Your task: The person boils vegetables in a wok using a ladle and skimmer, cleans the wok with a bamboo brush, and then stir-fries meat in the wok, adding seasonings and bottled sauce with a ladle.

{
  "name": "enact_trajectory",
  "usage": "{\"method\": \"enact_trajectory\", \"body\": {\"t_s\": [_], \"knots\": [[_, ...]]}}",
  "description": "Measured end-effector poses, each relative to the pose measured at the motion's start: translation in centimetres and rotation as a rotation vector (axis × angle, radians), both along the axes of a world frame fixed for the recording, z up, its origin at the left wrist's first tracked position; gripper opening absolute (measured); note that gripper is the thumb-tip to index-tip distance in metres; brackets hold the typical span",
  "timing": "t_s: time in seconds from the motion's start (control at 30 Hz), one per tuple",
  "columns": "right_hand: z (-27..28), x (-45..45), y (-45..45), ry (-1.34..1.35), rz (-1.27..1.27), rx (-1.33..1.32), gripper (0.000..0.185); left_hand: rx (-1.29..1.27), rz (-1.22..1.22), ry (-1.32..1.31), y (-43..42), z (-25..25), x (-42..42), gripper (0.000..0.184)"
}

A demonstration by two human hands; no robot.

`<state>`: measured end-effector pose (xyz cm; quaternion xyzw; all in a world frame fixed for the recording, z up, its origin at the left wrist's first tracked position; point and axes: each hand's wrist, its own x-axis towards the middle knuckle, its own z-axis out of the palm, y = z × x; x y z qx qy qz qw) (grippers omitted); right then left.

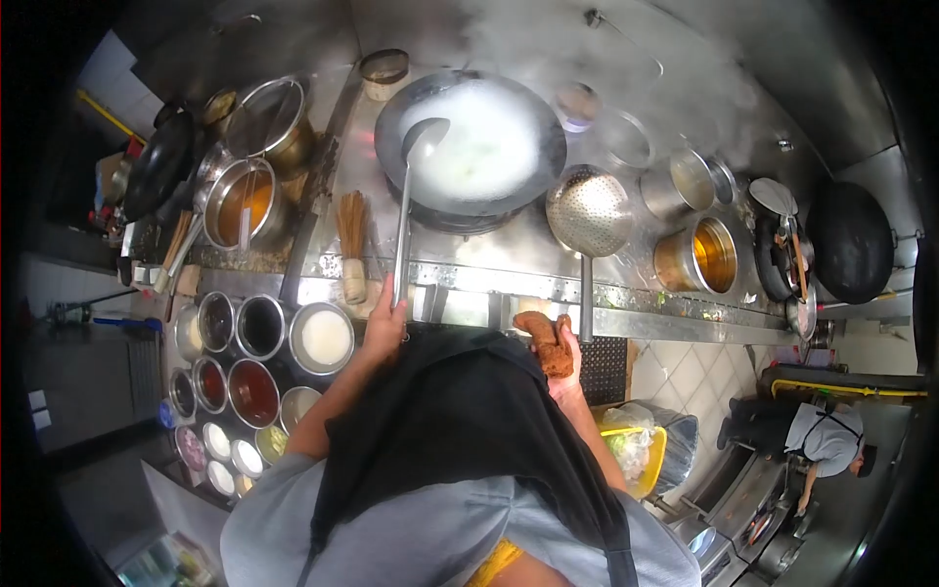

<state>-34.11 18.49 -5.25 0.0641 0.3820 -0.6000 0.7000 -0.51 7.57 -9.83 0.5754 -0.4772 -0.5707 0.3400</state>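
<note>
Two bare hands flank the apron (440, 401) near the frame's centre. The right hand (567, 370) curls round a bunched brown thing, perhaps a rag (556, 354); it should be soft and light, safe to pinch anywhere. The left hand (387, 325) is wrapped round the lower end of the ladle (404, 220), whose bowl lies over the steaming wok (389, 142) at upper middle. The ladle looks stiff, likely bowl-heavy when full, slippery if wet, and best gripped by that lower end.

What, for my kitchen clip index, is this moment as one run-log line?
left hand: gripping ladle; ladle bowl: over wok; wok: pale, steaming contents; right hand: holding reddish-brown item, identity unclear
</note>
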Motion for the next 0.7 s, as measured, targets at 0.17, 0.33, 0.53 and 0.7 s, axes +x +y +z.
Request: {"method": "enact_trajectory", "body": {"t_s": [0.17, 0.33, 0.53, 0.7], "knots": [[0.8, 0.4, 0.1, -0.014, 0.018, -0.027, 0.050, -0.012, -0.019, -0.071, -0.3, 0.0, 0.3, 0.066], [0.4, 0.4, 0.5, -0.033, -0.005, -0.036, 0.050, -0.077, -0.038, -0.105, -0.8, -0.7, 0.7, 0.067], [-0.4, 0.5, 0.4, -0.006, -0.032, 0.017, 0.056, -0.129, -0.077, -0.200, -1.2, 0.5, 0.9, 0.066], [2.2, 1.9, -3.1, 0.075, 0.087, 0.009, 0.059, -0.468, -0.075, -0.362, -1.7, -2.1, 1.6, 0.065]]}}
